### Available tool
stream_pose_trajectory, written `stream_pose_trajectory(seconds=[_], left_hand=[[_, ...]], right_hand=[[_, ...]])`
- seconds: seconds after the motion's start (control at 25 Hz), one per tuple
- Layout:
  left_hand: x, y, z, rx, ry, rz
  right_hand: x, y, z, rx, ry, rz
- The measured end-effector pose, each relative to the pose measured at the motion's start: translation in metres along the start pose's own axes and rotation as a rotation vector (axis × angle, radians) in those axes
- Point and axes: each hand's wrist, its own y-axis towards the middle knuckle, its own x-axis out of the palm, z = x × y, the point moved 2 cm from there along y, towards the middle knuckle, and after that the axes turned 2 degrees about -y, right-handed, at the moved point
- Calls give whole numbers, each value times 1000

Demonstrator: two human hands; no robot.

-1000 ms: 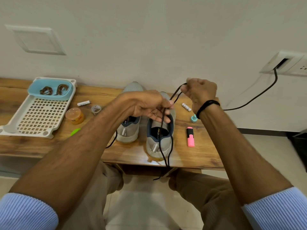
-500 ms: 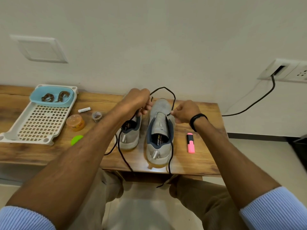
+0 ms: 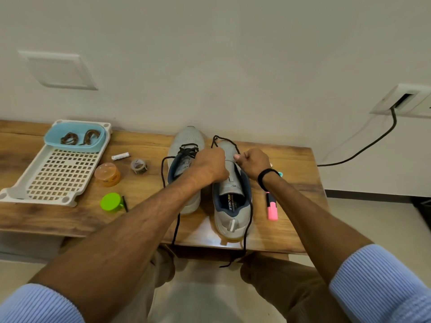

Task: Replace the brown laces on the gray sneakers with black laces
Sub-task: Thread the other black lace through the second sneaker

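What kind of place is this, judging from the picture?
Probably a room in a home or office: a narrow wooden table against a plain white wall, a wall socket plate with a black cable, and tiled floor.

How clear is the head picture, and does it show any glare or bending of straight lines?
Head view: mostly sharp, with even, soft light; a pale glare patch on the wooden table behind the right gray sneaker; the table edges bow from the wide-angle lens; the blue ribbed sleeves at the bottom corners look stretched.

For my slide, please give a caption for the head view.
Both hands thread a black lace into the right gray sneaker.
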Motion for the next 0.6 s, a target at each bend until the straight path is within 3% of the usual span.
stream_pose_trajectory(seconds=[0.24, 0.44, 0.52, 0.6], left_hand=[[3, 2, 0, 21, -31, 2], [0, 5, -6, -37, -121, -3], [-8, 11, -14, -119, -460, 56], [-25, 14, -19, -215, -1048, 148]], right_hand=[[-2, 9, 4, 37, -2, 79], [-16, -1, -3, 166, 394, 72], [-27, -11, -13, 116, 170, 128], [-38, -27, -32, -54, -44, 237]])
